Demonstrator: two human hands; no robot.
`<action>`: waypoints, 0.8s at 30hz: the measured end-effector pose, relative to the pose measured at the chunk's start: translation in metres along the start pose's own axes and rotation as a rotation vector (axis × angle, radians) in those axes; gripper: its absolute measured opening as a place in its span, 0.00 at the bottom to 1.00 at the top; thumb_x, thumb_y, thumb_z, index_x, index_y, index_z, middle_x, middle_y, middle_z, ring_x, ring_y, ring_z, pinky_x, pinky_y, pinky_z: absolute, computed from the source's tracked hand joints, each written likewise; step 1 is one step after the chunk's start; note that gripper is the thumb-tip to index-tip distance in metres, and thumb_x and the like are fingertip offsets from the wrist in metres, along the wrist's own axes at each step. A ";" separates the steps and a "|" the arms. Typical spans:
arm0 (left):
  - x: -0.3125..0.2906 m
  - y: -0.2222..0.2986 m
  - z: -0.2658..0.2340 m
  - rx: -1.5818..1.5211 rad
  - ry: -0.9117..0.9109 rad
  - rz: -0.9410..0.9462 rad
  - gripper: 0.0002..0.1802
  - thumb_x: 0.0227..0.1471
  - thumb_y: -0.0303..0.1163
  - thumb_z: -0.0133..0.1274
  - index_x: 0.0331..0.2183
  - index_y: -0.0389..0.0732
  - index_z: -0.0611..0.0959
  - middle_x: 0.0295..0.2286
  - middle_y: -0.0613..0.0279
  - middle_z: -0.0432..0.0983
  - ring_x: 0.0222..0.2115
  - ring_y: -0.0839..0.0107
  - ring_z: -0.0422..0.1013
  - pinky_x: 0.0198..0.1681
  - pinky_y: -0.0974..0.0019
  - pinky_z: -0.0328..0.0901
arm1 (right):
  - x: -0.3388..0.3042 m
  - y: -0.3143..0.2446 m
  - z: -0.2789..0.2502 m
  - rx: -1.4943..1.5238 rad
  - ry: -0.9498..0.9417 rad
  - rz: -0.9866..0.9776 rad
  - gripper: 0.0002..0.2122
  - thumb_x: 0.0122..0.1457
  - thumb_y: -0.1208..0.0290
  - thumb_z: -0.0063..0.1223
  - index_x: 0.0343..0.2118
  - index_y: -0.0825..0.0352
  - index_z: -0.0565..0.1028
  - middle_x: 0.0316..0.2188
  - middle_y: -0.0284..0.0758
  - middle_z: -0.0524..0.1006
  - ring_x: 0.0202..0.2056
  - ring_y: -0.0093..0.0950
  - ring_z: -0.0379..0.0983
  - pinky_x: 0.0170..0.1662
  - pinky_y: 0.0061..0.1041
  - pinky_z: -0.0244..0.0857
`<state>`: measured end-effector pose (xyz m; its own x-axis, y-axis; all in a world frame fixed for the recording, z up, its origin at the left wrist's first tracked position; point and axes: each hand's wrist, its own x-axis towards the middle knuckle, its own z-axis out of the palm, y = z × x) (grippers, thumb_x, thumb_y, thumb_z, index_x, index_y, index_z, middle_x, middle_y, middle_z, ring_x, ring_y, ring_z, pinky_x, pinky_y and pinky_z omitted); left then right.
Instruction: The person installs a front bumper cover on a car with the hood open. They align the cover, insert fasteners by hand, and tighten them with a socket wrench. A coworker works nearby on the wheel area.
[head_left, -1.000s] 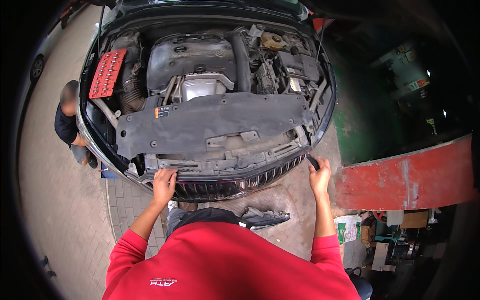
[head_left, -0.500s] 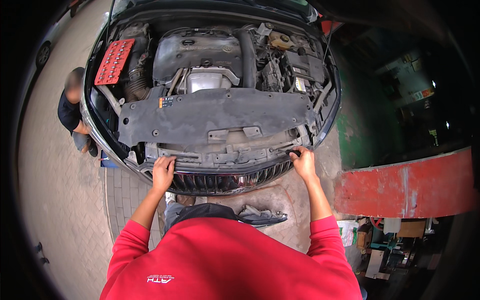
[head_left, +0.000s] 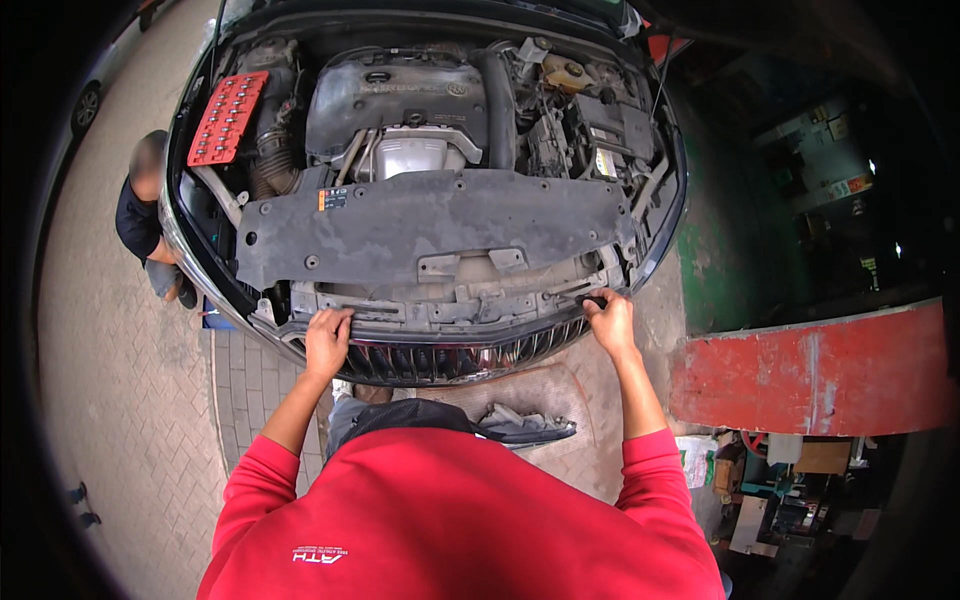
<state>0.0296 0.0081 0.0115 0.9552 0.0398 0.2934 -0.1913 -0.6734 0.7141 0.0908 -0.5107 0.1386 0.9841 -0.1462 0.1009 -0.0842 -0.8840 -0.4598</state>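
I stand at the front of a car with its hood up. My left hand (head_left: 327, 342) rests on the top edge of the black front grille (head_left: 450, 360), fingers curled over it. My right hand (head_left: 610, 322) is closed around a small dark tool (head_left: 594, 299) at the right end of the front panel. A wide grey plastic cover (head_left: 430, 225) lies across the engine bay, behind the grille. The engine (head_left: 400, 105) sits further back.
A red tray of small parts (head_left: 227, 117) lies at the bay's left side. Another person (head_left: 150, 225) crouches by the car's left corner. A red barrier (head_left: 810, 365) stands to the right. A loose dark car part (head_left: 525, 425) lies on the paving near my feet.
My right hand has moved from beside the car's right corner up onto the front panel. My left hand stays on the grille. The view has shifted a little closer.
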 end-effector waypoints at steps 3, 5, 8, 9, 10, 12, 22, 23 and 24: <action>0.001 0.001 0.000 0.003 -0.003 -0.006 0.08 0.53 0.25 0.56 0.36 0.36 0.85 0.30 0.50 0.78 0.35 0.49 0.73 0.41 0.53 0.67 | 0.004 -0.006 -0.005 -0.013 -0.037 0.016 0.10 0.56 0.76 0.62 0.40 0.74 0.80 0.25 0.44 0.82 0.27 0.33 0.82 0.35 0.30 0.73; 0.001 0.002 0.000 -0.001 0.002 -0.010 0.08 0.53 0.25 0.56 0.36 0.36 0.85 0.30 0.50 0.78 0.34 0.49 0.73 0.41 0.53 0.67 | 0.009 -0.015 -0.012 -0.068 -0.097 -0.001 0.10 0.56 0.77 0.61 0.41 0.74 0.80 0.28 0.45 0.82 0.30 0.37 0.82 0.37 0.33 0.74; 0.002 0.003 0.000 -0.006 0.017 -0.008 0.07 0.53 0.25 0.56 0.36 0.37 0.85 0.30 0.51 0.78 0.34 0.49 0.73 0.41 0.53 0.67 | 0.026 -0.035 -0.029 -0.175 -0.254 -0.421 0.11 0.52 0.79 0.60 0.40 0.70 0.80 0.35 0.49 0.79 0.39 0.52 0.78 0.45 0.43 0.72; 0.002 0.003 0.000 -0.001 0.020 -0.002 0.07 0.53 0.25 0.57 0.36 0.37 0.85 0.30 0.51 0.78 0.34 0.49 0.73 0.41 0.53 0.67 | 0.033 -0.043 -0.034 -0.205 -0.278 -0.613 0.12 0.51 0.81 0.57 0.40 0.70 0.79 0.34 0.47 0.77 0.38 0.53 0.77 0.45 0.46 0.72; 0.003 0.004 0.000 -0.008 0.023 0.000 0.07 0.53 0.25 0.57 0.36 0.37 0.85 0.29 0.51 0.78 0.34 0.49 0.73 0.40 0.53 0.67 | 0.039 -0.052 -0.035 -0.308 -0.361 -0.571 0.11 0.52 0.80 0.57 0.40 0.70 0.79 0.34 0.47 0.77 0.38 0.53 0.77 0.44 0.45 0.72; 0.005 0.003 0.002 0.025 0.022 0.001 0.07 0.53 0.25 0.57 0.35 0.38 0.86 0.29 0.52 0.78 0.33 0.50 0.73 0.40 0.53 0.67 | 0.051 -0.070 -0.034 -0.458 -0.476 -0.531 0.09 0.55 0.77 0.57 0.39 0.71 0.79 0.34 0.48 0.78 0.37 0.53 0.76 0.42 0.43 0.73; 0.010 -0.002 0.010 0.025 0.107 -0.038 0.06 0.52 0.27 0.57 0.34 0.40 0.86 0.27 0.55 0.78 0.31 0.51 0.74 0.38 0.53 0.68 | 0.058 -0.058 -0.034 -0.465 -0.485 -0.410 0.21 0.59 0.66 0.62 0.51 0.73 0.74 0.32 0.47 0.82 0.38 0.41 0.81 0.44 0.37 0.73; 0.010 -0.002 0.010 0.013 0.110 -0.037 0.06 0.52 0.27 0.57 0.34 0.40 0.86 0.27 0.55 0.78 0.31 0.52 0.74 0.38 0.53 0.68 | 0.056 -0.056 -0.032 -0.455 -0.503 -0.476 0.16 0.61 0.65 0.59 0.47 0.72 0.76 0.36 0.51 0.81 0.41 0.46 0.79 0.45 0.40 0.73; 0.010 -0.003 0.009 0.026 0.104 -0.031 0.06 0.52 0.27 0.57 0.34 0.40 0.86 0.27 0.56 0.78 0.31 0.52 0.74 0.38 0.53 0.68 | 0.053 -0.054 -0.032 -0.488 -0.543 -0.440 0.13 0.64 0.65 0.57 0.43 0.71 0.78 0.40 0.56 0.80 0.44 0.51 0.78 0.45 0.43 0.73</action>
<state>0.0412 0.0034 0.0067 0.9315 0.1363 0.3372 -0.1553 -0.6894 0.7075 0.1426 -0.4845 0.1971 0.8709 0.3788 -0.3129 0.3884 -0.9209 -0.0338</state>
